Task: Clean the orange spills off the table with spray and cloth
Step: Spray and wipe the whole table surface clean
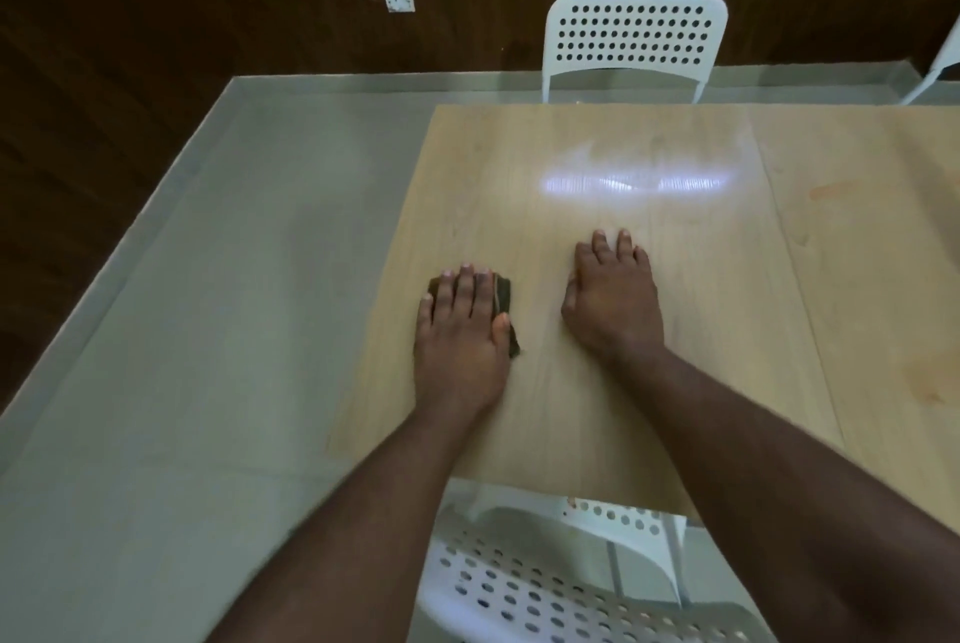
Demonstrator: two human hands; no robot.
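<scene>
On the wooden table (597, 148), one left hand (462, 330) presses one dark cloth (503, 296), fingers straight; at 3 o'clock, the right hand (613, 299) lies flat, holding nothing; two faint orange stains (836, 190) at 2 o'clock.

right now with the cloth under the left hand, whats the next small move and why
Probably slide the cloth rightward across the table toward the faint orange marks. The left hand lies flat on it at the left edge, where the wood looks clean; the right hand rests flat, holding nothing.
</scene>
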